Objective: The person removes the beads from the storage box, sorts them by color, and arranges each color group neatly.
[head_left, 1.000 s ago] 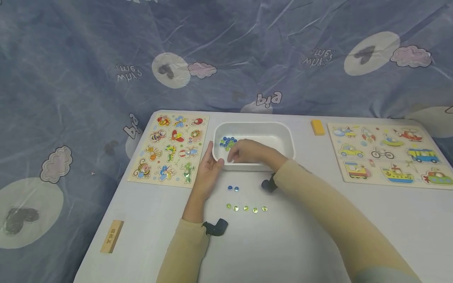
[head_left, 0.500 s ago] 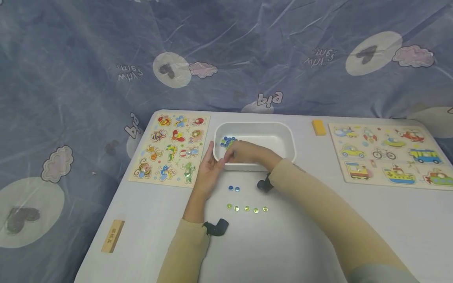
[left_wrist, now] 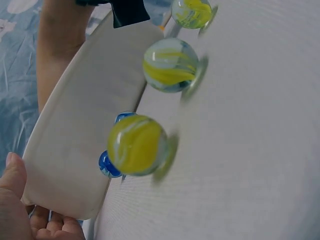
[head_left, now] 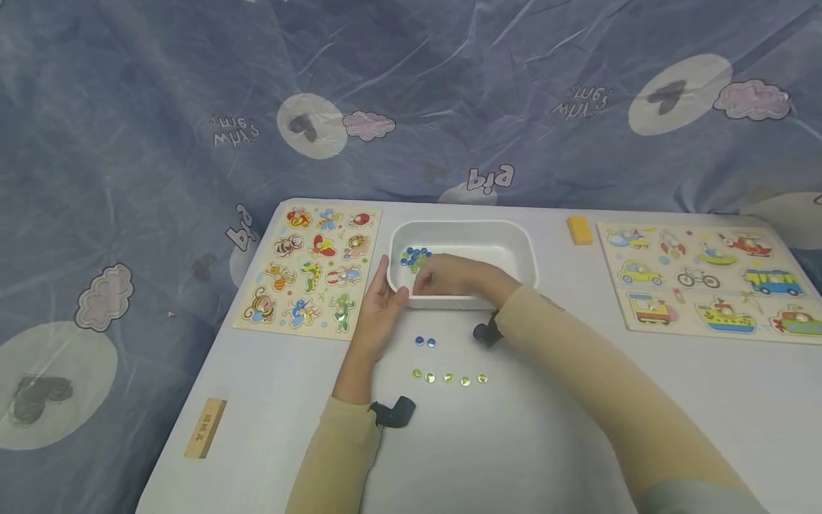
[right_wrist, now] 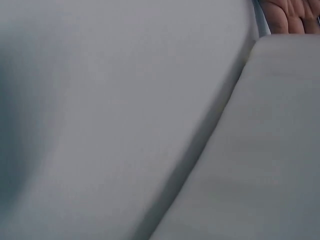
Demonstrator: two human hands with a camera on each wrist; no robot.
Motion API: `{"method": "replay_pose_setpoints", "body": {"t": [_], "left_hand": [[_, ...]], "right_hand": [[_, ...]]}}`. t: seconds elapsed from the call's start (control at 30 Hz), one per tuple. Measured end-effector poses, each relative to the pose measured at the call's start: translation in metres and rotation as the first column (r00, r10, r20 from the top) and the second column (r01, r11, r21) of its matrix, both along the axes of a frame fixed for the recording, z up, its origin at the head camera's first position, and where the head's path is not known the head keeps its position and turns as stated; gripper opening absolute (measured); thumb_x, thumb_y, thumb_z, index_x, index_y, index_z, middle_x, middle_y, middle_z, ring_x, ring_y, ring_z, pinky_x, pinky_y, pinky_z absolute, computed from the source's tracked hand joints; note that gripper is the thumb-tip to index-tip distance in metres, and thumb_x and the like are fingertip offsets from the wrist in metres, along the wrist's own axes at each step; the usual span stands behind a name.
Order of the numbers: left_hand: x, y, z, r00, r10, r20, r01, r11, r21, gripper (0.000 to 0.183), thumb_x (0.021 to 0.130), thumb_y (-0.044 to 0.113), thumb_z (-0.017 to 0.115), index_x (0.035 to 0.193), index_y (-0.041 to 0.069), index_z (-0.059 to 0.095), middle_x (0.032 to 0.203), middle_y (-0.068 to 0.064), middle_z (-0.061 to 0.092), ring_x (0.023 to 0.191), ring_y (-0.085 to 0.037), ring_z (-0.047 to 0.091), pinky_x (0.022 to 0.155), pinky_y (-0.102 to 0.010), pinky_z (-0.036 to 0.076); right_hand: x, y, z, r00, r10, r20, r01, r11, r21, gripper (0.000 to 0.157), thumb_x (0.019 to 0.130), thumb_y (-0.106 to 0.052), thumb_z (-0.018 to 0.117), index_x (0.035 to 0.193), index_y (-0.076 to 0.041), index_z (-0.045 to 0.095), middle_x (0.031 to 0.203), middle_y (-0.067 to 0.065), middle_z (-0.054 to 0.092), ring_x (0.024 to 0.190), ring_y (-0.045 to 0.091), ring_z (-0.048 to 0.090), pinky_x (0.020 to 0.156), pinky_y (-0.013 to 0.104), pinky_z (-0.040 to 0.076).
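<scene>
A white plastic tray (head_left: 523, 243) stands on the table, with blue and yellow-green glass marbles (head_left: 416, 257) gathered at its left end. My left hand (head_left: 377, 314) holds the tray's near left corner, thumb at the front rim and fingers along the left side. In the left wrist view its fingers curl at the corner of the tray. My right hand (head_left: 446, 275) reaches inside the tray beside the marbles, fingers bent downward; its fingertips are hidden, so I cannot tell whether they pinch a marble. Two blue marbles (head_left: 425, 342) lie in front of the tray.
Nearer me runs a row of several yellow-green marbles (head_left: 448, 378). An insect puzzle board (head_left: 308, 271) lies left, a vehicle puzzle board (head_left: 706, 278) right. A yellow block (head_left: 579, 230) sits behind, and a wooden block (head_left: 205, 428) rests near the left edge.
My right hand first shifts slightly left toward the left thumb, then back a little to the right inside the tray. The left hand stays at the corner, and the marbles on the table keep their places.
</scene>
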State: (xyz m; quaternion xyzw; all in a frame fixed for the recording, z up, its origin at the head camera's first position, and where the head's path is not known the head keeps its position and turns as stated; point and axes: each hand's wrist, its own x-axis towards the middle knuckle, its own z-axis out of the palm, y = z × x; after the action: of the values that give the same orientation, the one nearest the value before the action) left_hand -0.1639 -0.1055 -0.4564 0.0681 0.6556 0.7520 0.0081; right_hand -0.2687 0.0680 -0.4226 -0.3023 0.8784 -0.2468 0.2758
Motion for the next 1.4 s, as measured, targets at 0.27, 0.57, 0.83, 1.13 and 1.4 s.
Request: {"method": "replay_pose_setpoints", "body": {"t": [0.27,0.57,0.83,1.13,1.4], "left_hand": [[-0.002,-0.002,0.001,1.0,0.007,-0.001,-0.007,1.0,-0.022,0.073,0.095,0.014,0.054,0.153,0.017,0.01,0.16,0.005,0.007,0.148,-0.017,0.01,0.119,-0.027,0.021],[-0.006,-0.003,-0.004,0.999,0.023,0.037,-0.022,0.999,-0.025,0.073,0.095,0.013,0.054,0.153,0.02,0.01,0.159,0.012,0.008,0.147,-0.006,0.012,0.12,-0.025,0.02],[-0.011,-0.003,-0.019,0.999,0.044,0.004,-0.044,0.998,-0.043,0.073,0.094,0.024,0.056,0.152,0.03,0.013,0.158,0.019,0.011,0.145,-0.001,0.015,0.118,-0.019,0.023],[-0.006,-0.003,-0.01,0.999,0.012,0.03,-0.012,1.0,0.007,0.074,0.094,0.018,0.056,0.153,0.023,0.012,0.159,0.014,0.01,0.148,-0.011,0.011,0.119,-0.025,0.021],[-0.002,0.0,0.001,0.999,0.003,0.04,-0.003,1.0,-0.018,0.072,0.096,0.012,0.052,0.153,0.019,0.01,0.16,0.01,0.009,0.148,-0.016,0.011,0.119,-0.027,0.021]], "right_hand": [[0.0,0.025,0.009,1.0,-0.007,0.019,0.006,0.998,0.056,0.018,0.086,-0.013,0.064,0.088,-0.028,0.074,0.098,-0.007,0.071,0.092,0.013,0.062,0.091,0.032,0.051],[-0.003,0.052,0.012,0.996,-0.046,0.073,0.035,0.99,0.139,0.016,0.089,-0.017,0.061,0.086,-0.028,0.073,0.096,-0.007,0.07,0.092,0.015,0.059,0.088,0.032,0.05],[-0.002,0.06,0.011,0.99,-0.117,0.081,0.11,0.991,0.081,0.009,0.086,-0.018,0.064,0.092,-0.022,0.07,0.085,0.0,0.065,0.081,0.018,0.057,0.073,0.028,0.05],[-0.006,0.034,0.004,0.961,-0.218,-0.169,0.208,0.975,-0.076,0.026,0.085,-0.029,0.07,0.108,-0.018,0.064,0.085,-0.001,0.064,0.071,0.016,0.058,0.074,0.03,0.049],[-0.006,0.015,0.003,0.94,-0.212,-0.266,0.215,0.976,-0.016,0.026,0.085,-0.027,0.07,0.109,-0.018,0.066,0.087,-0.001,0.064,0.082,0.017,0.057,0.081,0.034,0.051]]}}
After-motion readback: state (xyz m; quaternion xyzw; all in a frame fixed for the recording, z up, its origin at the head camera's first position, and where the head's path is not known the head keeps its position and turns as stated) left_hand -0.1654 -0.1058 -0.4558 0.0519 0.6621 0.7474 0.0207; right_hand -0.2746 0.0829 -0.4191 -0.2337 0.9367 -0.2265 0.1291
